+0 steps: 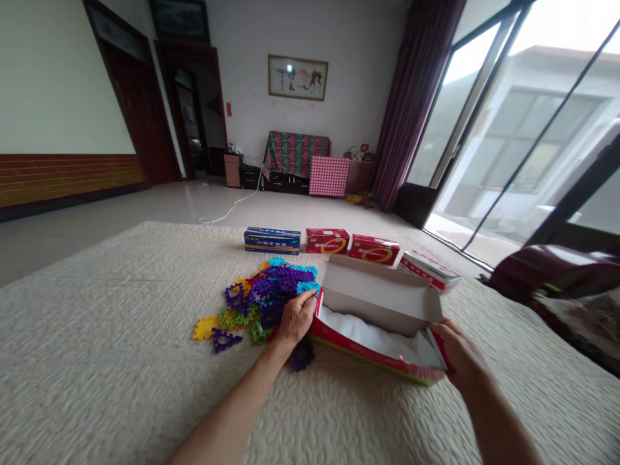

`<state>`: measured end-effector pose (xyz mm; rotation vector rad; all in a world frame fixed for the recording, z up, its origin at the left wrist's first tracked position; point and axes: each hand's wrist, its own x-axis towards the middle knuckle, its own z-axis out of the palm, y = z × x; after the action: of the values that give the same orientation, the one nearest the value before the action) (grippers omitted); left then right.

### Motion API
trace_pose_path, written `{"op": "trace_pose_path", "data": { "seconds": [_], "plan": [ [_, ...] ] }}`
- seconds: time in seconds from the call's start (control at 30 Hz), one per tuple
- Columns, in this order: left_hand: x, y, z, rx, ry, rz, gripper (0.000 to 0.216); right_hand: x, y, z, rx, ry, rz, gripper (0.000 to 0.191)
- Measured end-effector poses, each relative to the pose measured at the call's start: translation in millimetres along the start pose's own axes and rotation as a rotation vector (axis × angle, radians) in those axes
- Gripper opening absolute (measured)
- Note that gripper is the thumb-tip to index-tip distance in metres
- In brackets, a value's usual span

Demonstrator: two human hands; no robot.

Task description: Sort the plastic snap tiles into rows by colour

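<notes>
Fingers of the left hand (pixel 296 321) clasp one end of a long, red, open cardboard box (pixel 372 357); those of the right hand (pixel 462 358) clasp the other. From here, it sits just beside a heap of purple, blue, yellow and green notched plastic pieces (pixel 281 287). I'd support both ends evenly, pressing lightly so the thin walls don't buckle around the white, soft-looking filling (pixel 365 332).

Wall (pixel 242 39): you face a framed picture (pixel 298 77) above a low black cabinet (pixel 288 184).
Cloths: you see a patterned one (pixel 295 148) and a red-and-white checked one (pixel 329 176).
Right side: your purple curtain (pixel 411 97) hangs beside glass panels (pixel 432 142).
Floor (pixel 179 203): a white cable (pixel 237 202) trails toward you.
</notes>
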<state>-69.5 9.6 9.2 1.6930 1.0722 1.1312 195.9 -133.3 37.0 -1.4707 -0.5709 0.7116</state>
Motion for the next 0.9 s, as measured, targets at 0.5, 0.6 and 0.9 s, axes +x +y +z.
{"op": "trace_pose_path", "data": {
  "seconds": [0.5, 0.6, 0.9],
  "plan": [
    [2, 3, -11, -0.049, 0.016, 0.059, 0.045, 0, 0, 2, 0.263, -0.193, 0.048, 0.027],
    [4, -3, -11, -0.082, 0.019, 0.095, 0.043, -3, -3, 6, 0.278, -0.212, 0.012, 0.022],
    [7, -12, -11, -0.199, 0.025, 0.084, 0.045, -7, -4, 17, 0.278, -0.178, 0.064, 0.018]
  ]
}}
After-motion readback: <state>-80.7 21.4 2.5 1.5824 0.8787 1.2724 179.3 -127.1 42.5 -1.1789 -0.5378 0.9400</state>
